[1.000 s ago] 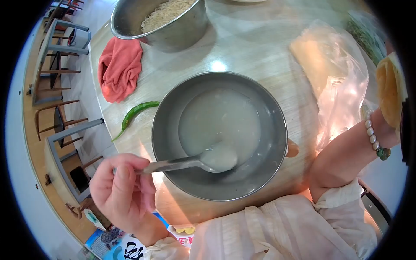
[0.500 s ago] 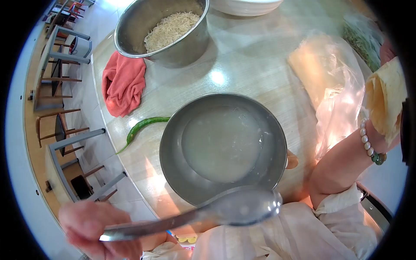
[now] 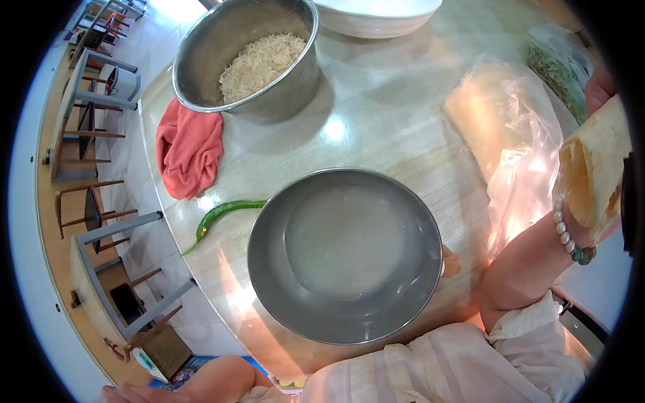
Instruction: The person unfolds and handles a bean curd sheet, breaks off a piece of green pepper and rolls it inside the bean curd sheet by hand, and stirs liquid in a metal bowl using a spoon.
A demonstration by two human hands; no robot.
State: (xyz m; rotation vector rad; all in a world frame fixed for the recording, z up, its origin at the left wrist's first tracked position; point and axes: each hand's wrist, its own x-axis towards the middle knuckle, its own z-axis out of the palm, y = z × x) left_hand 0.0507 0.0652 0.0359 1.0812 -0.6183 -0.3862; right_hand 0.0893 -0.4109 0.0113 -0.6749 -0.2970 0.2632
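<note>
A rolled or folded flatbread (image 3: 594, 171) is held up at the right edge by my right hand (image 3: 600, 87). Its fingers show at the top of the bread; the rest of the hand is hidden behind it. Only a strip of my left hand (image 3: 138, 395) shows at the bottom left edge, and its grip is cut off by the frame. No spoon is visible now. Between my arms stands a wide metal bowl (image 3: 346, 322) holding cloudy, whitish liquid (image 3: 346, 242).
A green chili pepper (image 3: 222, 210) lies left of the bowl, near a red cloth (image 3: 191, 151). Farther back are a steel pot (image 3: 289, 94) with rice-like grains (image 3: 262, 64) and a white bowl (image 3: 379, 25). Plastic bags (image 3: 521, 148) lie at right.
My left hand, earlier raised with a metal spoon above the near rim, has dropped to the bottom edge; the spoon has left view. The table scene sits slightly lower. The flatbread stays in my right hand.
</note>
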